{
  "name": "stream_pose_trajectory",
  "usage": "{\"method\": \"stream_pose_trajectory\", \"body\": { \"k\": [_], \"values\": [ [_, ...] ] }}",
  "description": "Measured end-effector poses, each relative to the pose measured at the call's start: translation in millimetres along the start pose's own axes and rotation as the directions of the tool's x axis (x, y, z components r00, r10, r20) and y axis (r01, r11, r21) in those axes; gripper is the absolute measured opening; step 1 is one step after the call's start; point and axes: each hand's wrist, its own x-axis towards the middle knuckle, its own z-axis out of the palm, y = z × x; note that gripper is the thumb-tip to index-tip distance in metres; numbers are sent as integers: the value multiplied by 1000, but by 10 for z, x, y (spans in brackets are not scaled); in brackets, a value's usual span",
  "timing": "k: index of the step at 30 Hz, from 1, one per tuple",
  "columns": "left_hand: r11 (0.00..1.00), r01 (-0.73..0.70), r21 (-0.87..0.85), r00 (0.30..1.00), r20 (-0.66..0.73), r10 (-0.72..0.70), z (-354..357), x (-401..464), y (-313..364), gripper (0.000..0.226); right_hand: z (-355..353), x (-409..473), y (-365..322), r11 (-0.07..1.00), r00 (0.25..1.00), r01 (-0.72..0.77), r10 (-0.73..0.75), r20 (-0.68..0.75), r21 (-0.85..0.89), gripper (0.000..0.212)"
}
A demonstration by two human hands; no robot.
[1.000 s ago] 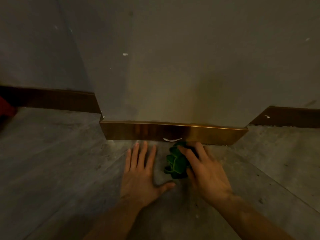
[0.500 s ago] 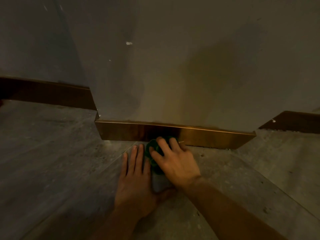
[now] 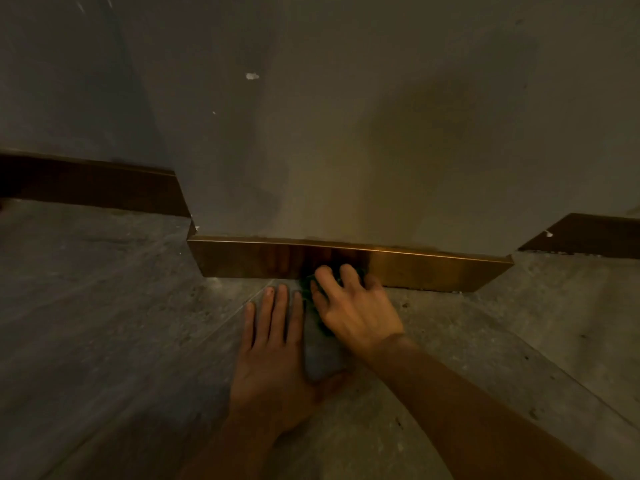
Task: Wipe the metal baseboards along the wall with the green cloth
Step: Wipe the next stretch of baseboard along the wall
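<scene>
The right hand is clenched over the green cloth, pressing it against the lower face of the front metal baseboard, just left of that strip's middle. Only a dark sliver of cloth shows under and beside the fingers. The left hand lies flat and released on the floor, palm down, fingers pointing at the wall, holding nothing and just beside the right one. It looks like a brace.

How far along? Hard to call. The front strip gleams to the right of the hand and reads duller to the left, but that may be only light and reflection. My guess is this strip is mid-wipe, with its left stretch out to the corner not yet covered.

Plenty left, by the look of it: a darker baseboard on the left is set back behind the corner, and another on the right carries a pale fleck.

As for room, the floor is bare on both sides, so the cloth can slide freely either way. Watch the two outer corners of the front strip, where the metal ends sharply and could snag cloth or knuckles.
</scene>
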Motion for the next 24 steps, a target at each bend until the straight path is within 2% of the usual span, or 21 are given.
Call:
{"method": "stream_pose_trajectory", "body": {
  "k": [4, 8, 17, 21, 24],
  "values": [
    [1000, 1, -17, 1000, -1, -1, 22, 3, -7, 125, 5, -90, 91, 1000, 999, -16, 17, 32, -16, 27],
    [1000, 6, -19, 1000, 11, -6, 17, 6, 12, 125, -19, -146, 156, 999, 996, -36, 37, 75, -8, 34],
    [1000, 13, 2, 999, 34, -13, -54, -3, 2, 126, -61, -274, 319, 997, 972, -72, 71, 226, -4, 39],
    [1000, 3, 15, 1000, 27, -4, -65, -1, 4, 125, -126, -277, 345, 998, 969, -68, 65, 236, 4, 52],
    [1000, -2, 3, 1000, 24, 2, -61, -4, 10, 125, -131, -295, 341, 998, 968, -63, 62, 243, -2, 49]
  ]
}}
